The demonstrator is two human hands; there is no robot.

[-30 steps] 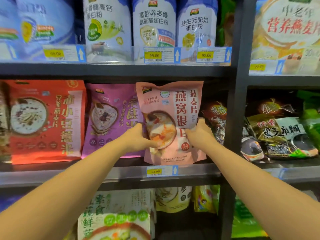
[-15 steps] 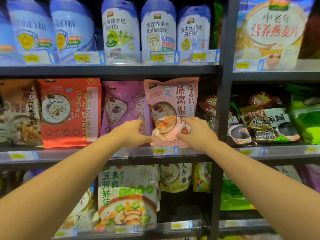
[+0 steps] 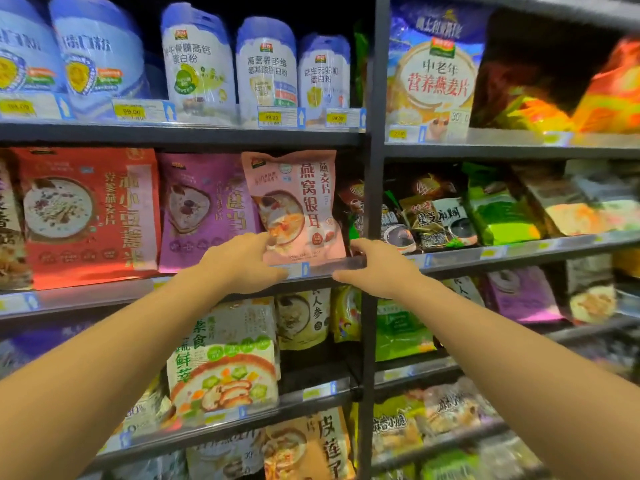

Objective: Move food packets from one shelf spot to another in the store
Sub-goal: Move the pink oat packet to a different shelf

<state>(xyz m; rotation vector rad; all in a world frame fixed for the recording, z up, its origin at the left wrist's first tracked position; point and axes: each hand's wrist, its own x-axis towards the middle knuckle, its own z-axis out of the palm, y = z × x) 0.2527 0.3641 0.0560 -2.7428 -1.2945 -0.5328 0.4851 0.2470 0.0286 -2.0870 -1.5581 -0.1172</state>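
Observation:
A pink oatmeal packet (image 3: 298,195) stands upright on the middle shelf (image 3: 104,293), between a purple packet (image 3: 201,209) and the dark shelf post (image 3: 375,202). My left hand (image 3: 242,261) is at the packet's lower left corner, with its fingers curled onto that edge. My right hand (image 3: 377,268) sits just right of the packet's lower right corner, at the shelf's front rail. Its fingers are loose and off the packet.
A large red packet (image 3: 86,216) stands left of the purple one. White and blue pouches (image 3: 266,71) fill the shelf above. Black and green packets (image 3: 436,216) lie in the bay to the right. More packets (image 3: 225,358) fill the lower shelves.
The pink packet has gone back onto the shelf and stands there. Both hands have dropped to its bottom corners, and the right hand has come off it. The view has pulled back.

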